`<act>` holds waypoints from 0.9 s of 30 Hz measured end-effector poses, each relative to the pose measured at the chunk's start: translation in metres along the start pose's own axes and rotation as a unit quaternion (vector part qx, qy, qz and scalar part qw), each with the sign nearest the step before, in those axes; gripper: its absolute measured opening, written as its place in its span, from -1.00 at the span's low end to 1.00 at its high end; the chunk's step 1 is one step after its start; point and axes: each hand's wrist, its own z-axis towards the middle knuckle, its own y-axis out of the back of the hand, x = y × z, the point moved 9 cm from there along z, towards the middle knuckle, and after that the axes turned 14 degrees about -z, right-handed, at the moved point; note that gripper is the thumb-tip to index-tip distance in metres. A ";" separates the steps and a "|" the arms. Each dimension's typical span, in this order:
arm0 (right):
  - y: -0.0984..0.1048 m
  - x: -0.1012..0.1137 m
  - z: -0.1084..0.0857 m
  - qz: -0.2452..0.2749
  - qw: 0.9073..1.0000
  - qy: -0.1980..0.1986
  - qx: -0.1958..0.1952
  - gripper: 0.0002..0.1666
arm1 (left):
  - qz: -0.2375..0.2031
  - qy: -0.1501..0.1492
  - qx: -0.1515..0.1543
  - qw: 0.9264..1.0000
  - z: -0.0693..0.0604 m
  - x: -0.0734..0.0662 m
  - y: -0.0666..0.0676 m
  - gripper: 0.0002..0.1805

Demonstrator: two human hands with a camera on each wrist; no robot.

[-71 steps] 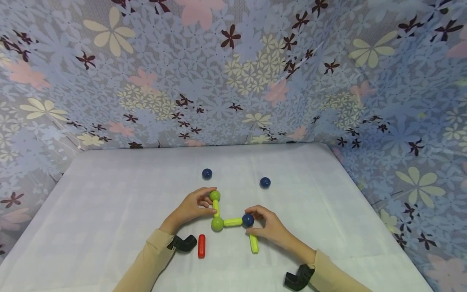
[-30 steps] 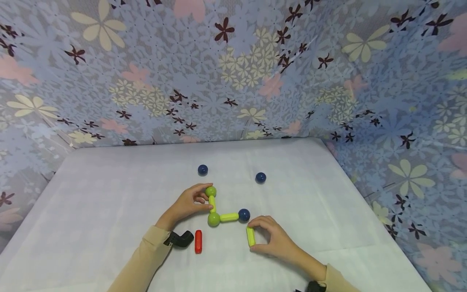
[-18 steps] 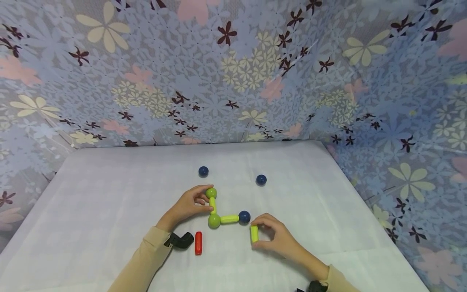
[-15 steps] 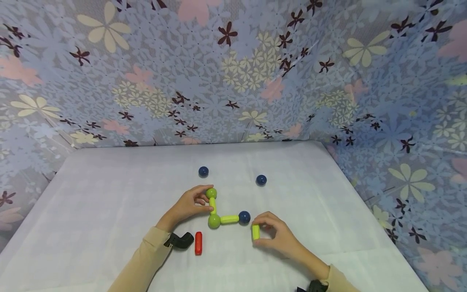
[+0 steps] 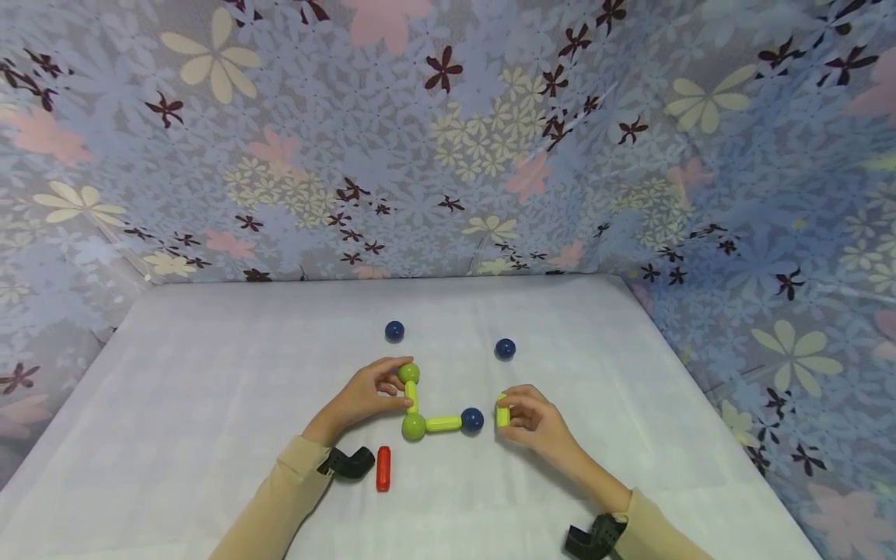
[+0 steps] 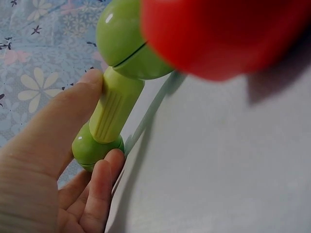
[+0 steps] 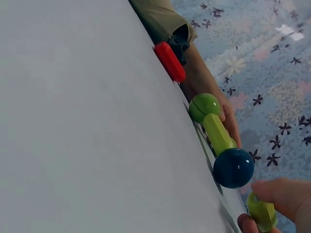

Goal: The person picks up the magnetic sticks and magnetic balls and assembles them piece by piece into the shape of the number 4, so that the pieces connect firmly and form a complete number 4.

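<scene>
An L-shaped toy build of rods and balls lies on the white-covered table. It has a green ball (image 5: pixel 409 373) at its far end, a yellow-green rod (image 5: pixel 411 397), a green corner ball (image 5: pixel 414 426), a second yellow-green rod (image 5: pixel 444 423) and a dark blue ball (image 5: pixel 472 420). My left hand (image 5: pixel 367 395) holds the far arm, its thumb on the rod and fingers by the far ball, as the left wrist view confirms. Right of the blue ball, apart from it, my right hand (image 5: pixel 535 420) pinches a loose yellow-green rod (image 5: pixel 503 412) between thumb and fingers.
A red rod (image 5: pixel 383 468) lies near my left wrist. Two loose dark blue balls, one left (image 5: pixel 395 331) and one right (image 5: pixel 505 348), sit beyond the build. A floral cloth (image 5: pixel 420 155) hangs behind the table (image 5: pixel 231 350) and along its right side.
My right hand has left the build's blue ball, picked up the yellow-green rod that lay below it and carried it up and to the right. My left hand keeps its hold.
</scene>
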 end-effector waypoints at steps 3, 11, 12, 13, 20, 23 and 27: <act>0.002 -0.004 0.009 0.002 1.000 -0.010 -0.007 -0.58 | -0.001 -0.001 0.003 1.000 0.002 -0.007 -0.001 -0.22; -0.002 -0.010 0.025 -0.005 0.999 -0.027 -0.016 -0.62 | -0.013 0.013 0.011 1.000 -0.006 -0.033 -0.005 -0.24; -0.002 -0.010 0.026 -0.009 0.999 -0.027 -0.019 -0.64 | -0.013 0.013 0.010 1.000 -0.007 -0.034 -0.006 -0.24; -0.003 -0.011 0.028 -0.014 0.999 -0.027 -0.021 -0.66 | -0.012 0.011 0.009 1.000 -0.008 -0.035 -0.006 -0.24; -0.007 -0.014 0.039 -0.015 0.999 -0.050 -0.015 -0.67 | -0.016 0.008 0.001 1.000 -0.010 -0.033 -0.005 -0.23; -0.010 -0.012 0.043 -0.005 0.998 -0.057 -0.010 -0.67 | -0.013 0.012 0.004 1.000 -0.011 -0.032 -0.005 -0.22; -0.014 -0.010 0.047 0.001 0.998 -0.059 -0.007 -0.68 | -0.012 0.010 0.007 1.000 -0.011 -0.033 -0.006 -0.23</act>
